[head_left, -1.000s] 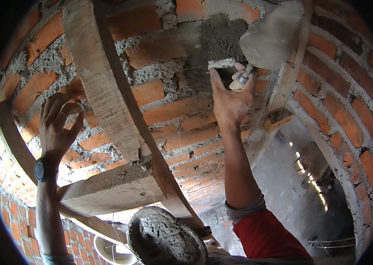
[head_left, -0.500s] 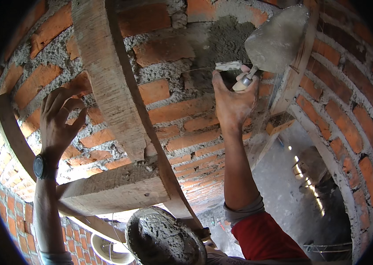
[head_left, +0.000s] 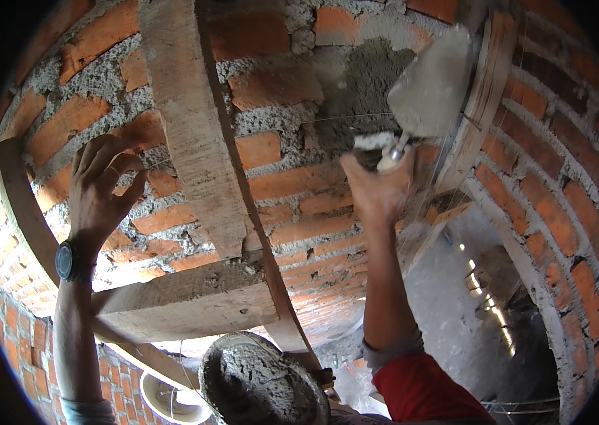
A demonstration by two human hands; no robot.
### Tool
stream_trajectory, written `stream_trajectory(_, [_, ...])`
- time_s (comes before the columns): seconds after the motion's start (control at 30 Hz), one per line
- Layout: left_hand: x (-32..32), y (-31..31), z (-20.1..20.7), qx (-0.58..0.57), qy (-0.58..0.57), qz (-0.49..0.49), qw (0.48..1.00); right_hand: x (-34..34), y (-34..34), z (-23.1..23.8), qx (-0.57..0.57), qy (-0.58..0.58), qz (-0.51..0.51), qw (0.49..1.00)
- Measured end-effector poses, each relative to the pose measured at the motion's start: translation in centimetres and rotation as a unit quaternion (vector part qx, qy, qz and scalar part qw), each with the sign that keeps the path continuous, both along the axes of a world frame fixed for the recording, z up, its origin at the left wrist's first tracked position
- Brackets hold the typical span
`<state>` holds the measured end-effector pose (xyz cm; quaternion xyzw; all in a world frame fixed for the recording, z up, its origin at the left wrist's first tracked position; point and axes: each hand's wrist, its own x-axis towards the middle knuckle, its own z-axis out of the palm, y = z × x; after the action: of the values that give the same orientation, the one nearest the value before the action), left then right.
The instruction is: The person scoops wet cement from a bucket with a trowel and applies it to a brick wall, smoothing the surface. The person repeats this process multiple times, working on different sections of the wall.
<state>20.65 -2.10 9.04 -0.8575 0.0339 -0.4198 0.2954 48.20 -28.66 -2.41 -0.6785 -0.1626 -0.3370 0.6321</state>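
Note:
My right hand (head_left: 379, 185) is wrapped round the handle of a trowel (head_left: 432, 85), its broad mortar-smeared blade pointing up against the brick wall. The thumb is stretched out to the left. Just above it, a small whitish block (head_left: 375, 141) lies against the wall, apart from the thumb. A thin string (head_left: 349, 117) crosses the wet mortar patch (head_left: 374, 78) toward the trowel blade. On the left, my left hand (head_left: 104, 185) is raised with curled fingers, thumb and forefinger pinching what looks like the same string. A wooden post hides the string's middle.
The rough wooden post (head_left: 189, 113) and crosspiece (head_left: 186, 297) stand between my arms. A mortar-filled bucket (head_left: 260, 379) is below, beside a pale round container (head_left: 172, 400). An upright wooden board (head_left: 480, 106) edges the wall at right, before another brick wall (head_left: 561, 191).
The right thumb has come away from the whitish block and string. My right hand and trowel have dropped slightly, the blade tilting. My left hand keeps nearly the same pose.

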Motion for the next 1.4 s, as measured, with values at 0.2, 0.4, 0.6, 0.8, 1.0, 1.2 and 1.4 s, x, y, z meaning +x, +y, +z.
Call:
stream_trajectory(0.2, [-0.7,-0.7,0.7,-0.026,-0.011,-0.021,0.999,-5.6,-4.4,-4.1,0.221,0.180,0.361,0.888])
stream_trajectory(0.4, [-2.7,-7.4,2.5,-0.071,-0.107,-0.128,0.984,-9.2,-8.2,-7.0,0.419,0.146,0.782,0.439])
stream_trajectory(0.6, [-4.4,-16.5,-4.0,-0.241,0.120,-0.279,0.922,-16.1,-9.2,-7.4,0.381,0.197,0.796,0.427])
stream_trajectory(0.8, [-6.9,-17.6,-6.9,-0.378,0.156,-0.354,0.841,-22.4,-9.5,-6.6,0.313,0.232,0.780,0.490])
stream_trajectory(1.0, [-13.2,-14.6,-9.8,-0.505,0.132,-0.378,0.765,-24.9,-10.6,-7.3,0.196,0.240,0.710,0.632])
stream_trajectory(1.2, [-22.9,-14.7,-17.6,-0.509,0.011,-0.212,0.834,-27.0,-15.3,-8.7,0.043,0.228,0.433,0.871])
stream_trajectory(1.4, [-27.4,-15.0,-23.6,-0.516,0.035,-0.117,0.848,-26.2,-17.7,-8.3,-0.086,0.229,0.379,0.892])
